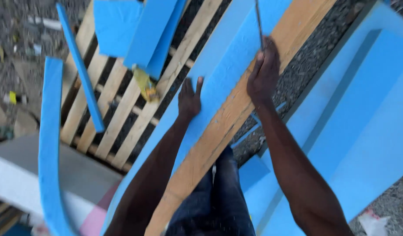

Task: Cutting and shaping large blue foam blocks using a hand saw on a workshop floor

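Left hand [189, 98]: fingers spread flat on blue foam board [219, 74]
Right hand [263, 72]: fingers clenched around thin blade [258, 22], beside wooden plank [236, 105]
Axis: plank runs diagonally away, alongside board

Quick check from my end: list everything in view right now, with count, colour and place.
Long blue foam board: one, blue, runs diagonally under both hands.
Long wooden plank: one, tan, lies along the foam board.
Thin dark blade-like tool: one, in the right hand, blurred.
Wooden slat pallet: one, pale wood, left of the board.
Blue foam offcuts: several pieces and strips on and beside the pallet.
Small yellow object: one, on the pallet, too blurred to identify.
Large blue foam sheet: at right, on gravel.
Left hand: flat on the foam board.
Right hand: grip closed on the tool, over the plank.
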